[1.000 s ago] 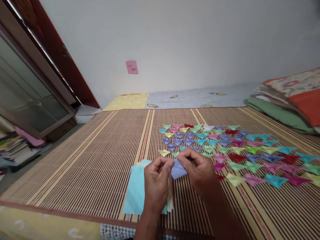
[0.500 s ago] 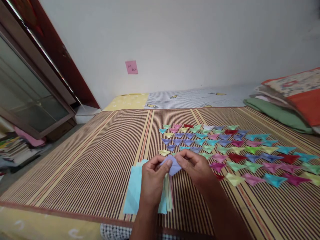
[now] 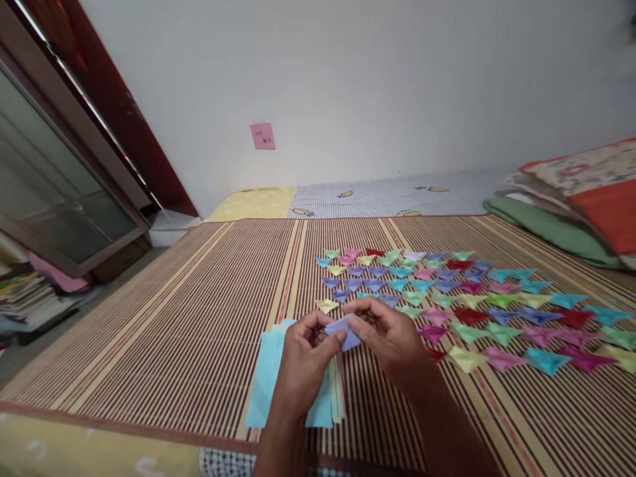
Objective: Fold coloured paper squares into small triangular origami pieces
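Striped matting (image 3: 199, 318) spreads below as left hand (image 3: 298, 361) and right hand (image 3: 397, 341) pinch lilac paper (image 3: 350, 340) between their fingers, apparently mid-shaping, work calling for steady pressure.

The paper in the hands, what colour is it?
The paper is light purple, best seen in the head view.

Mat (image 3: 173, 331) on sheet (image 3: 99, 444), which shows at front edge & behind, up vs. wall (image 3: 397, 86). Note (image 3: 262, 136) on wall, L of ctr. Folded papers (image 3: 503, 299) in rows on mat's R half. Paper stack (image 3: 263, 384) nr mat's front edge, L of rows, partly under L hand (image 3: 303, 358) in view. Bedding pile (image 3: 556, 228) at far R corner. Glass door (image 3: 59, 179) & books (image 3: 30, 298) L of mat.
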`<state>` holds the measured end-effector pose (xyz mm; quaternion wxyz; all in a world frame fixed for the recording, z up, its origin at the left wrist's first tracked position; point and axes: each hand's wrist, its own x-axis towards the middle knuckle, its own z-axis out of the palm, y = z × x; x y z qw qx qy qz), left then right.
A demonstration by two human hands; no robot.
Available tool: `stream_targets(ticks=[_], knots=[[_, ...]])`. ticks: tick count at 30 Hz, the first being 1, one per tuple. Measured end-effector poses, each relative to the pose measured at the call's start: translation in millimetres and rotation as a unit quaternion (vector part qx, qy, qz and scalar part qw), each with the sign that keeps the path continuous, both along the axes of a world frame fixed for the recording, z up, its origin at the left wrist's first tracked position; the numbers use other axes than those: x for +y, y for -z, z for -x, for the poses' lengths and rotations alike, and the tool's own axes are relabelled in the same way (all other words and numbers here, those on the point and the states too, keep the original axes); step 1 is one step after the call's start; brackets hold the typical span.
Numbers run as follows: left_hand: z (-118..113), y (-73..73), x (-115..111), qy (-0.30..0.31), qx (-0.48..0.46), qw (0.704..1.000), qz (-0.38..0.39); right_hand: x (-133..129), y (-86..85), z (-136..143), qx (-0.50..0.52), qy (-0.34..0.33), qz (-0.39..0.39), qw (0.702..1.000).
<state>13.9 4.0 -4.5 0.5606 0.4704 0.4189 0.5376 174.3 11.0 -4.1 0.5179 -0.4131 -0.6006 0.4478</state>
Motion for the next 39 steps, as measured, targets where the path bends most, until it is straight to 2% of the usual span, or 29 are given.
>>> stream_targets(ticks=[5,8,11,13,16,19,22,26,31,34,39], knots=[[-10,5.1,0,-0.084,-0.094,0.992,-0.005,3,10.1,10,0.041,-0.029,0.038,0.998],[-9,5.1,2,-0.083,-0.098,0.992,-0.004,3,11.6,9,0.066,-0.001,0.030,0.997],[-6,3.4,4,-0.068,-0.080,0.995,0.002,2,7.5,5,0.041,0.026,0.023,0.999],[-7,2.4,4,-0.098,-0.105,0.990,0.005,2,4.9,4,0.029,0.035,0.019,0.999],[-14,1.8,3,-0.144,-0.173,0.974,0.007,1,4.2,11,0.062,0.025,0.027,0.997],[-22,2.2,1,-0.119,-0.206,0.971,0.019,-1,4.3,17,0.100,0.040,0.025,0.994],[-21,3.0,-1,-0.093,-0.167,0.981,0.025,-3,1.0,14,0.065,0.044,0.012,0.997],[-8,3.7,0,-0.110,-0.056,0.992,-0.009,-5,-5.7,1,-0.026,0.035,-0.011,0.999],[5,4.9,1,-0.090,0.060,0.994,-0.026,-4,-5.9,-4,-0.080,0.049,-0.031,0.995],[4,4.1,2,-0.088,0.072,0.993,-0.024,-4,-2.9,0,-0.081,0.057,-0.021,0.995],[0,0.9,1,-0.078,0.011,0.996,-0.032,-5,-2.3,8,-0.039,0.060,0.001,0.997]])
